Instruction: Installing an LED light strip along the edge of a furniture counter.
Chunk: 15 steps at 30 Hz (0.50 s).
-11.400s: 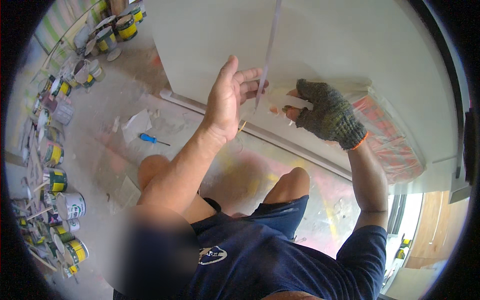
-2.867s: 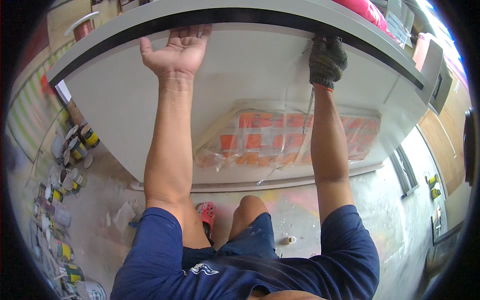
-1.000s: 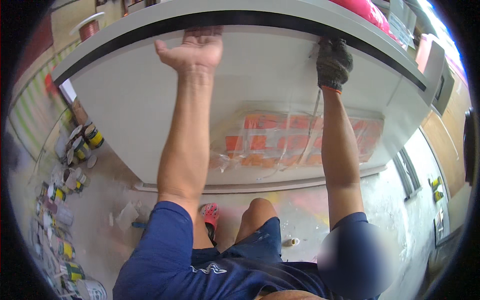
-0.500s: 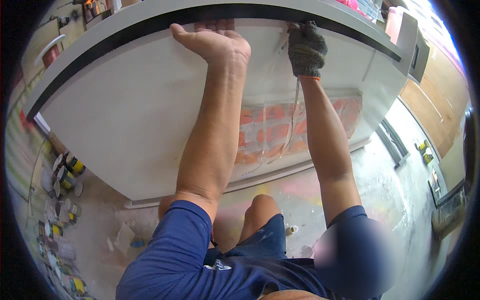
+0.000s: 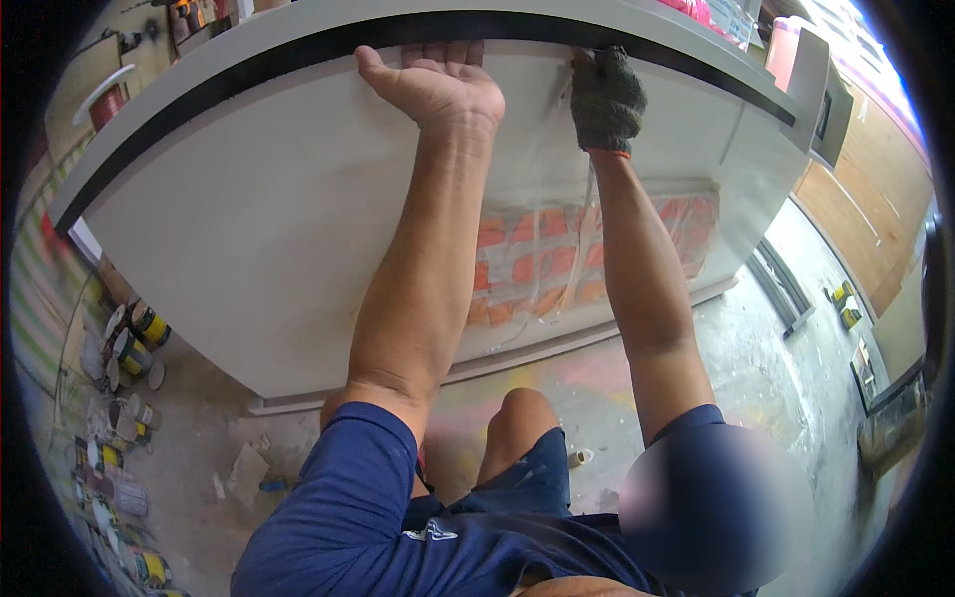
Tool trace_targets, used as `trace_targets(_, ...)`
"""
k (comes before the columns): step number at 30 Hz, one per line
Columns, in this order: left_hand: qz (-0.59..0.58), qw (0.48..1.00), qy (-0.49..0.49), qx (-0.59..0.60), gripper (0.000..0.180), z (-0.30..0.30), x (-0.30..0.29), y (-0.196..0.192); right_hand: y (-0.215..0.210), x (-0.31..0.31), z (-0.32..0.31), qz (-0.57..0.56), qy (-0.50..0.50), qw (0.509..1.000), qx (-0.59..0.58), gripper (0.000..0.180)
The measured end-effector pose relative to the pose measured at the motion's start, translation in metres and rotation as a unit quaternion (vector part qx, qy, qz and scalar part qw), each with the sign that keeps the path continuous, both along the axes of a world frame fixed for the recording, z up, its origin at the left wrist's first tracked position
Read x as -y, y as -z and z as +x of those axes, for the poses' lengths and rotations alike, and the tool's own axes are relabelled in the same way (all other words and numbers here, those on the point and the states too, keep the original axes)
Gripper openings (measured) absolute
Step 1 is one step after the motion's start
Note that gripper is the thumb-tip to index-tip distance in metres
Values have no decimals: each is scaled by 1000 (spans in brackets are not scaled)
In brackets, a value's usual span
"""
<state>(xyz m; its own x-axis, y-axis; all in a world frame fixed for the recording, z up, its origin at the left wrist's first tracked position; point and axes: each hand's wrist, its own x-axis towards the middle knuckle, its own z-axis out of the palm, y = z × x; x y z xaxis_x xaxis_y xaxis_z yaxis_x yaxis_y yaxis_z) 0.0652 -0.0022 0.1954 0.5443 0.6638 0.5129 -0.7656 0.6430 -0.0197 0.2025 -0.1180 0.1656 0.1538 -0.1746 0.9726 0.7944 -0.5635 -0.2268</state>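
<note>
Head view gives me a broad white panel [image 5: 269,249] standing upright across the middle, a plastic-covered red patch [image 5: 532,261] low on its face. Along its upper edge I see a black band [image 5: 537,27] curving from side to side. I find the left hand [image 5: 443,90] bare, palm up and spread wide, fingers reaching the band. The gloved right hand [image 5: 609,104] is bunched at the band's lower edge; whether it pinches anything, I cannot tell. Just below it hangs a thin pale strip [image 5: 589,187].

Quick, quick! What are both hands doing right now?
Left hand: open, bare, palm showing, fingers up at the black strip.
Right hand: gloved, curled closed by the strip; can't tell what's inside.
</note>
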Motion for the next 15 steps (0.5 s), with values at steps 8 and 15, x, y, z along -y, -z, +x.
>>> trace_targets(8, 15, 999, 40, 33, 82, 8, 1, 6, 0, -4, -4, 17, 0, 999, -47, 24)
trace_targets(15, 95, 995, 7, 10, 95, 7, 7, 9, 0, -1, -4, 1, -1, 997, -76, 30)
